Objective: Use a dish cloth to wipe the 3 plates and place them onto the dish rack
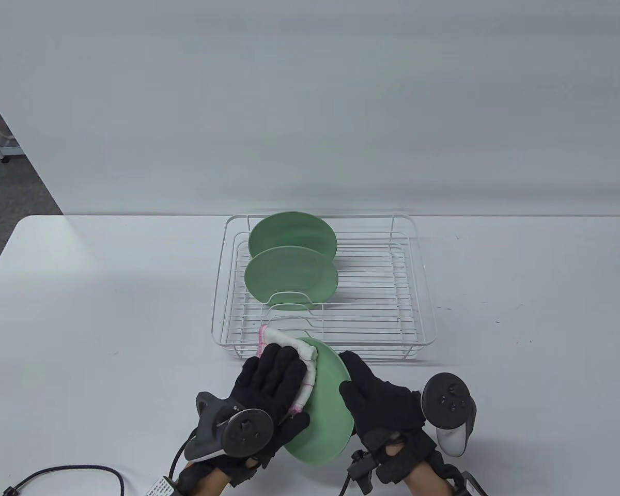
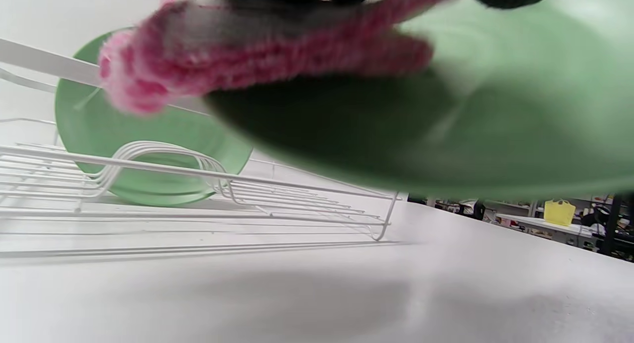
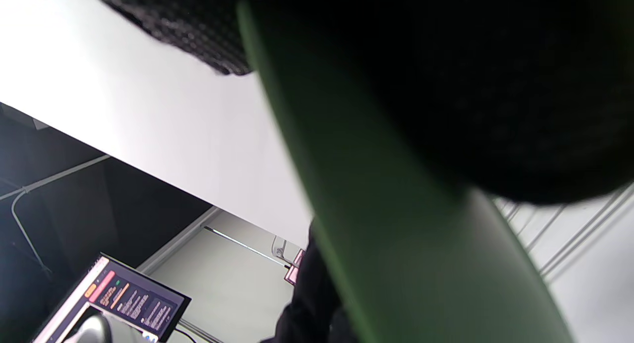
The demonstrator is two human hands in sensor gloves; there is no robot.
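Third green plate (image 1: pixel 325 408), tilted on edge above the near worktop (image 1: pixel 82 310), just near of the white wire dish rack (image 1: pixel 423 310). Right hand (image 1: pixel 380 400) grips its right rim; left hand (image 1: pixel 271 385) presses a pink-edged white dish cloth (image 1: pixel 299 361) flat-fingered against its left face. Two green plates (image 1: pixel 291 274) stand upright in the rack's left slots. A black cable (image 1: pixel 67 473) lies near left.

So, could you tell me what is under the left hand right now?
Under the left hand lies the white dish cloth with pink edging, pressed against the green plate that the right hand holds tilted. The plate's surface beneath the cloth is covered.
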